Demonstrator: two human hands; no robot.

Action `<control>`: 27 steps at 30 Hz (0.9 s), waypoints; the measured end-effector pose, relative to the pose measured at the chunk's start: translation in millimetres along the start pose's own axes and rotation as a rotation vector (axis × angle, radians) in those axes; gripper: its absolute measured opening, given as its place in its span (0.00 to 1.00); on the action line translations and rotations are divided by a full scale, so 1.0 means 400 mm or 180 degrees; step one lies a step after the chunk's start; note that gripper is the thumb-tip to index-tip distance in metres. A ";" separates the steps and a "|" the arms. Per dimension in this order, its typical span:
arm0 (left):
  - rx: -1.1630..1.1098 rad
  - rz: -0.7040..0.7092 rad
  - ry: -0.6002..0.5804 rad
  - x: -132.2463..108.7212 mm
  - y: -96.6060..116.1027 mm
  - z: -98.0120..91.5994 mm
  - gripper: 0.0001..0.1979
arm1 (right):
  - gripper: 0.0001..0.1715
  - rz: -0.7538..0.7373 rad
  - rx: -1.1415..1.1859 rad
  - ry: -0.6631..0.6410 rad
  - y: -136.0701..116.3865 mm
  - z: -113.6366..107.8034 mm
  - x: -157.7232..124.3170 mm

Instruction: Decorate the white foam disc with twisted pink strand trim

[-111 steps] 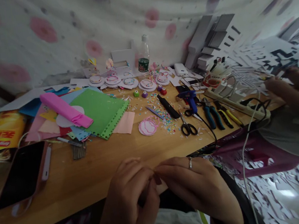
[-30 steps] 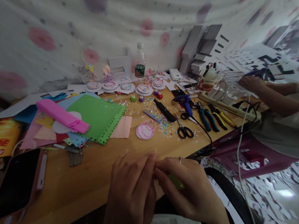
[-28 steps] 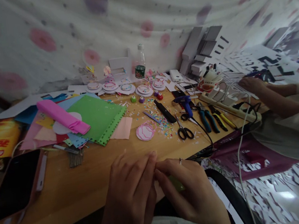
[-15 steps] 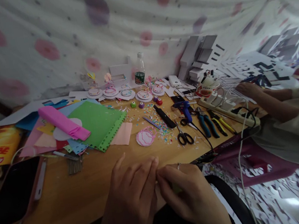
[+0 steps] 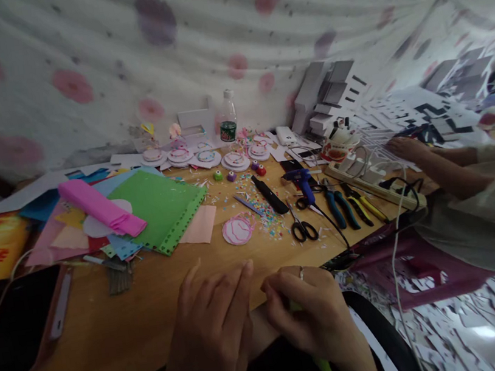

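Observation:
My left hand (image 5: 218, 321) hovers at the table's front edge, back upward, its fingers stretched out and the index finger raised a little. To its right, my right hand (image 5: 313, 305), with a ring on one finger, is curled with thumb and fingertips pressed together. What that hand holds, if anything, is hidden; a bit of green shows behind its fingers. A small gap lies between the hands. Just beyond them on the wooden table (image 5: 156, 321) lies a round white paper disc with pink thread (image 5: 236, 230). Black-handled scissors (image 5: 303, 230) lie to the disc's right.
A blue glue gun (image 5: 305, 185), pliers (image 5: 341, 206) and a power strip (image 5: 367, 184) are at the right. Green felt sheets (image 5: 161, 207), a pink roll (image 5: 100, 206) and a phone (image 5: 16, 328) are at the left. Decorated discs (image 5: 235, 159) stand behind. A co-worker's arm (image 5: 447, 166) reaches in.
My hands have moved apart: the left shifted slightly left and the right curled a bit more, opening a gap between them. The view has turned slightly.

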State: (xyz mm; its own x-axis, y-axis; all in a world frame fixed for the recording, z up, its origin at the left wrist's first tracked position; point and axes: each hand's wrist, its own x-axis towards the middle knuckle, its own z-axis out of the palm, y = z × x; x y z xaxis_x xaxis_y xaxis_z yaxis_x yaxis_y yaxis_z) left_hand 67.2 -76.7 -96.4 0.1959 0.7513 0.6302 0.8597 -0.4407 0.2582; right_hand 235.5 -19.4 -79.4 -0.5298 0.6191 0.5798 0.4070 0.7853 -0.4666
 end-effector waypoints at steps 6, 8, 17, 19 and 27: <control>-0.0211 -0.0128 0.0225 -0.004 -0.018 -0.009 0.07 | 0.24 0.0668 -0.0475 0.0134 0.168 0.033 0.073; -0.0260 -0.0145 0.0351 -0.005 -0.023 -0.014 0.07 | 0.27 0.0831 -0.0679 0.0062 0.255 0.069 0.134; 0.0079 0.0075 0.0328 -0.038 -0.080 0.007 0.11 | 0.03 0.0889 -0.1182 -0.0915 0.424 0.205 0.302; 0.0071 0.0053 0.0436 -0.048 -0.092 0.022 0.11 | 0.03 0.0900 -0.1249 -0.0991 0.428 0.209 0.298; 0.0020 0.0092 0.0529 -0.034 -0.105 0.045 0.15 | 0.09 0.0991 -0.1151 -0.0902 0.427 0.197 0.297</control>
State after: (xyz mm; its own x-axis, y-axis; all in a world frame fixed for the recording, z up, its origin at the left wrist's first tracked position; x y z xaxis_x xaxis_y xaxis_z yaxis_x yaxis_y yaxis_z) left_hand 36.8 -59.5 -128.9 0.1403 0.6465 0.7499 0.8579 -0.4575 0.2339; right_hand 183.1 187.3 -142.8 -0.5026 0.8346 0.2253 0.7796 0.5503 -0.2991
